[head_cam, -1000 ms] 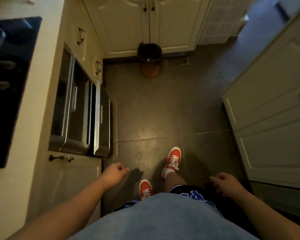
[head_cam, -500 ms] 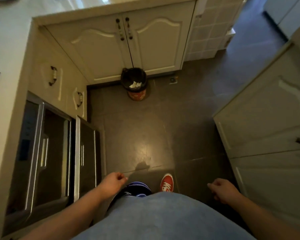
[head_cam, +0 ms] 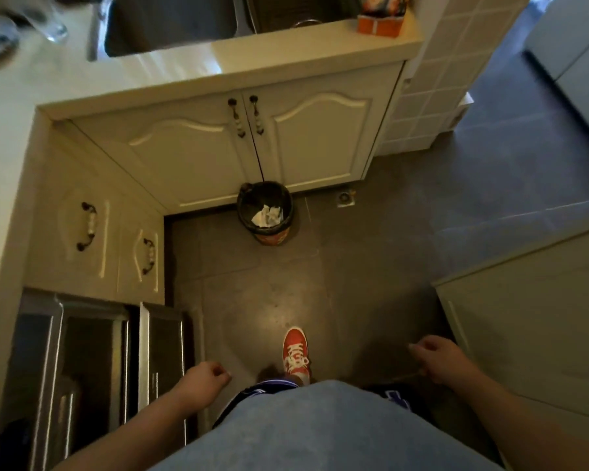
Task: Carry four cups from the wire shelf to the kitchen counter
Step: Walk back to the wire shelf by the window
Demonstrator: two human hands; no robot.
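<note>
I look down at a kitchen floor while walking. My left hand point(head_cam: 203, 380) hangs low at the left with its fingers curled and nothing in it. My right hand point(head_cam: 437, 360) hangs low at the right, also curled and holding nothing. The cream kitchen counter point(head_cam: 184, 83) runs across the top and down the left side. A clear glass point(head_cam: 53, 23) stands blurred on the counter at the top left. No wire shelf is in view.
A dark sink point(head_cam: 170, 22) is set into the counter. A small bin point(head_cam: 265, 212) with crumpled paper stands on the floor before the cabinet doors point(head_cam: 252, 151). Steel appliance doors point(head_cam: 92, 368) stick out at the lower left. A pale cabinet point(head_cam: 531, 321) is on the right.
The view has tilted up and moved forward, so the counter top, the sink and the glass have come into sight. Both hands stay low and empty at my sides.
</note>
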